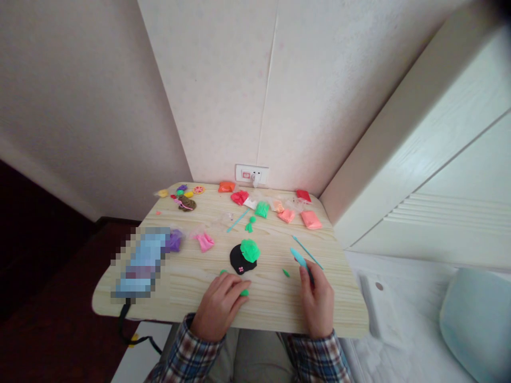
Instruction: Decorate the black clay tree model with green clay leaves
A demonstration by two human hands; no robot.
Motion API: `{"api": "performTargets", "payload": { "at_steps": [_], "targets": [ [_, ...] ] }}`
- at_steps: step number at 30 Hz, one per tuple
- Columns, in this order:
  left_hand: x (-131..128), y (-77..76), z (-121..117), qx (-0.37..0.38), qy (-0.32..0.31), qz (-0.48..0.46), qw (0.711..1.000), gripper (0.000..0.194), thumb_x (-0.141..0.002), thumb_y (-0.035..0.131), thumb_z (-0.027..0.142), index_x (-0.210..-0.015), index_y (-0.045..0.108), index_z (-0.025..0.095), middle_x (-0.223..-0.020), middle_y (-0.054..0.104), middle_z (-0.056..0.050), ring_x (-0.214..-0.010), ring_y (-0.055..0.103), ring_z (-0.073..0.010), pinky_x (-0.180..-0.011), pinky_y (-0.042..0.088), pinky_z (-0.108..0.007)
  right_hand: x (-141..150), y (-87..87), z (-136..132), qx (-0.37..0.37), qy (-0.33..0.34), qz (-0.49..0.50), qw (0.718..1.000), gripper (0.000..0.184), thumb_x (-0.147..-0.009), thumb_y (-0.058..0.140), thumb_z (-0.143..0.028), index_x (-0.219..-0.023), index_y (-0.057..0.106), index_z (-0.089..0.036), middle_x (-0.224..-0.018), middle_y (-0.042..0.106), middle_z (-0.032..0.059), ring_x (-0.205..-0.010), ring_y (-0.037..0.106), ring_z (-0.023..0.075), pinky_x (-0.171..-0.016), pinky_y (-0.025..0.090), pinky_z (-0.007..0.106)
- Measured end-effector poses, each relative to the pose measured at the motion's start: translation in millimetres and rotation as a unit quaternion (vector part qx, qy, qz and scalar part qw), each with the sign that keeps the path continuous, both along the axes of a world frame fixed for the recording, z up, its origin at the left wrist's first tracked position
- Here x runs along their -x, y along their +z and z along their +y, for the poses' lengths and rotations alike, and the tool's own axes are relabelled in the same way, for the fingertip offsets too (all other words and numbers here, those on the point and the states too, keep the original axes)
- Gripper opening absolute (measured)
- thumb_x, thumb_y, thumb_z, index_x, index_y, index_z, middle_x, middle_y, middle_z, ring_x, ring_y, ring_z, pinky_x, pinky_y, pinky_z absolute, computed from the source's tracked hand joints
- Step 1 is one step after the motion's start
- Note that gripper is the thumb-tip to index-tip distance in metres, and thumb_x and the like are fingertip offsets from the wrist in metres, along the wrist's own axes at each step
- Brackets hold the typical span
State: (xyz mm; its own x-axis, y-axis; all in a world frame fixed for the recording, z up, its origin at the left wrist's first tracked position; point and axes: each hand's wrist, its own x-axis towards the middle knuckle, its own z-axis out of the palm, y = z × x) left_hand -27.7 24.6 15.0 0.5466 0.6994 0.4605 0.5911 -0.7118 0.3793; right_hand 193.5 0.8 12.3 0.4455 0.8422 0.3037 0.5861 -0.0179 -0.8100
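My left hand (219, 304) lies low over the table, fingers curled together onto bright green clay (245, 292). Some green shows past the fingertips and more near the thumb; the part between is hidden. My right hand (317, 298) is closed around a light-blue clay knife (298, 257), its blade pointing up and left. Between and beyond the hands sits a flat black clay disc (236, 258) with a small pink decoration and a ruffled green clay piece (250, 250) on its upper right. A small green leaf-like piece (286, 273) lies left of the knife.
Bags of clay line the back, including a green one (262, 209) and a salmon one (311, 219). Thin blue sticks (307, 251) lie about. A blurred-out device (141, 263) and a purple bag (174, 240) are at left. An outlet (251, 174) is on the wall.
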Motion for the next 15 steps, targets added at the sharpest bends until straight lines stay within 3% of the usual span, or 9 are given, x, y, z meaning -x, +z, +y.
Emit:
{"api": "performTargets", "payload": {
  "at_steps": [3,8,15],
  "targets": [
    [2.3,0.6,-1.6,0.01,0.024,-0.022,0.999,0.016,-0.087,0.054,0.022,-0.101,0.06,0.017,-0.091,0.062,-0.006,-0.084,0.055,-0.02,-0.078,0.048,-0.037,0.4,-1.4,-2.7,0.015,-0.024,0.026,0.999,0.03,-0.086,0.046,-0.042,-0.104,0.052,-0.019,-0.073,0.059,0.0013,-0.064,0.056,0.0161,-0.061,0.043,0.028],
    [2.1,5.3,-1.5,0.048,0.027,-0.035,0.998,0.003,-0.083,0.058,0.017,-0.084,0.061,0.018,-0.084,0.06,-0.005,-0.081,0.053,-0.0193,-0.073,0.047,-0.034,0.1,-4.0,-3.5,0.014,-0.031,0.05,0.998,0.025,-0.083,0.048,-0.044,-0.09,0.048,-0.02,-0.081,0.062,0.0053,-0.075,0.061,0.0192,-0.067,0.045,0.03],
    [1.4,6.1,-1.0,0.052,0.029,-0.029,0.998,0.002,-0.082,0.059,0.018,-0.083,0.061,0.017,-0.084,0.06,-0.005,-0.081,0.052,-0.019,-0.073,0.047,-0.033,0.3,-4.7,-2.7,0.028,-0.015,0.025,0.999,0.025,-0.085,0.045,-0.044,-0.089,0.051,-0.02,-0.078,0.063,0.0047,-0.071,0.06,0.0183,-0.064,0.044,0.029]
  ]
}}
